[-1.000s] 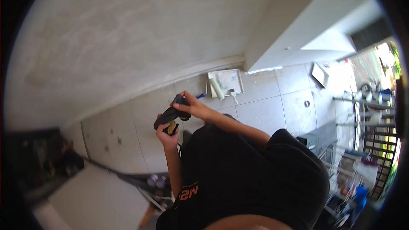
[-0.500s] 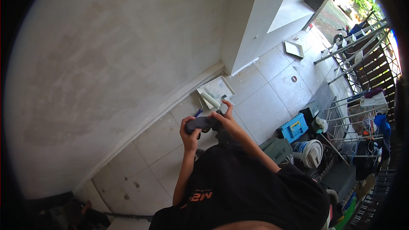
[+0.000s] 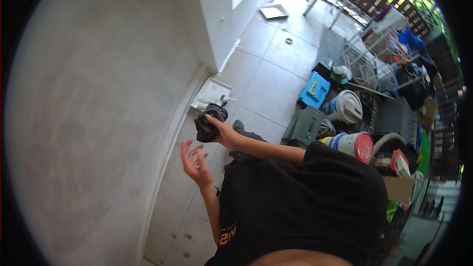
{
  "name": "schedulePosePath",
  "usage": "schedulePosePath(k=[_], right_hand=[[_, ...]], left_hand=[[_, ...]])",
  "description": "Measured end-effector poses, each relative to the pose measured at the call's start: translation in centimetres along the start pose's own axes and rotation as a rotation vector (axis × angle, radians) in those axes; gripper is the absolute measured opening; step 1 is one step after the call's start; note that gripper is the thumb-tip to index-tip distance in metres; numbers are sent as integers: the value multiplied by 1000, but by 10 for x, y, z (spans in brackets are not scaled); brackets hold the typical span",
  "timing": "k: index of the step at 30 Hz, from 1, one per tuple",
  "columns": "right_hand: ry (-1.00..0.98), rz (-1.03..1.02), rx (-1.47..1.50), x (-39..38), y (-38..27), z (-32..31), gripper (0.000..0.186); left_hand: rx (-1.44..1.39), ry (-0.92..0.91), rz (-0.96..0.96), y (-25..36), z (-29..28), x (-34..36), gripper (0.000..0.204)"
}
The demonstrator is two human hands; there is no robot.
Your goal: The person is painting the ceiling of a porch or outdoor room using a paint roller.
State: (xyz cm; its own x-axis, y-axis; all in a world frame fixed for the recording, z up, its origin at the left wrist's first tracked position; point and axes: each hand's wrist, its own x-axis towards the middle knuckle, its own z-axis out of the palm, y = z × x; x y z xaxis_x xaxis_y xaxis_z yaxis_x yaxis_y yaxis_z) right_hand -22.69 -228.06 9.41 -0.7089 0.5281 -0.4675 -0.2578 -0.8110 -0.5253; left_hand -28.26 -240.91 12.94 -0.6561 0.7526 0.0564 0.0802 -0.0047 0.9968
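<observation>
Gripping black bundle [image 3: 203,127], maybe gloves or cloth, in my right hand [image 3: 225,135], partly hiding paint tray [image 3: 215,88]; left hand [image 3: 198,167] free, spread nearby. Blue toolbox [image 3: 314,90], lidded buckets [image 3: 348,144] crowd my right.

Worn on the head, the single wide fisheye looks steeply down over the black shirt [image 3: 305,202] close below it, with the hands [image 3: 198,167] near mid-frame, the tiled floor [image 3: 268,88] farther off, a wall [image 3: 98,93] filling the left and straight edges bending toward the dark rim
</observation>
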Motion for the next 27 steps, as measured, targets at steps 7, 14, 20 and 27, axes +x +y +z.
schedulePosePath(k=[7,14,20,27], right_hand=[[94,-474,-730,-25,-27,-28,42],[-135,-704,-1445,-15,-53,-100,48],[-66,-656,-1845,-51,-151,-108,52],[164,-678,-1124,-55,-221,-178,53]], left_hand=[[-160,11,-54,-27,17,22,61],[-413,-347,-319,-28,74,47,78],[-200,-354,-364,-60,120,89,52],[-138,-486,-299,-48,215,144,32]])
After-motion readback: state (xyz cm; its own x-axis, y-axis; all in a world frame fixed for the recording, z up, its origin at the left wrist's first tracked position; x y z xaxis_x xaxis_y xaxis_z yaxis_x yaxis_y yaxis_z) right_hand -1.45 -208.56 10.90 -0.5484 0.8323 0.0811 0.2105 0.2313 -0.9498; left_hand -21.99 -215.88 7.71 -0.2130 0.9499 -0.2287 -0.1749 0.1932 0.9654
